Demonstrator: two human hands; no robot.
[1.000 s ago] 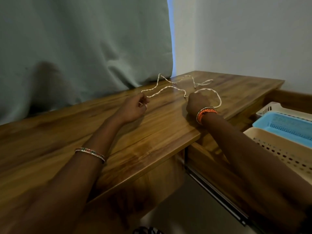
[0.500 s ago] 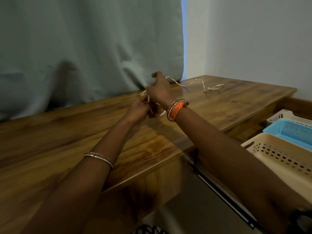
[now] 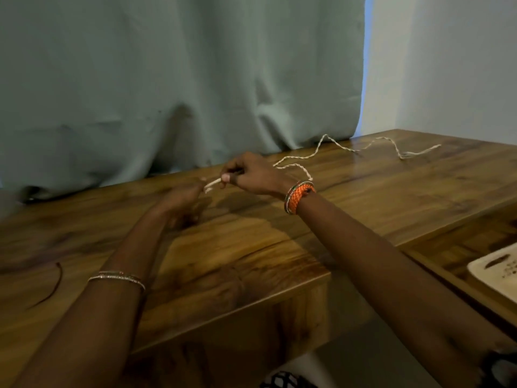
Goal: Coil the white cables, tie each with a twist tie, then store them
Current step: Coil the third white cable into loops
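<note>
Two hands meet mid-frame in the head view: the right hand [image 3: 253, 175] pinches the white cable [image 3: 330, 151]; the blurred left hand [image 3: 184, 196] seems to grip its end. The cable's loose tail, shorter than a second ago, trails upper right across the table [image 3: 279, 242], so coiling has begun.

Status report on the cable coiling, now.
Right hand pinches white cable near its end; left hand blurred, grip unclear. Rest lies loose along table. No obstruction.

Your wooden table [image 3: 349, 208] carried very little.
You had the white cable [image 3: 361, 149] trailing across its far side, and a thin dark strand [image 3: 54, 287] lay near the left edge.
</note>
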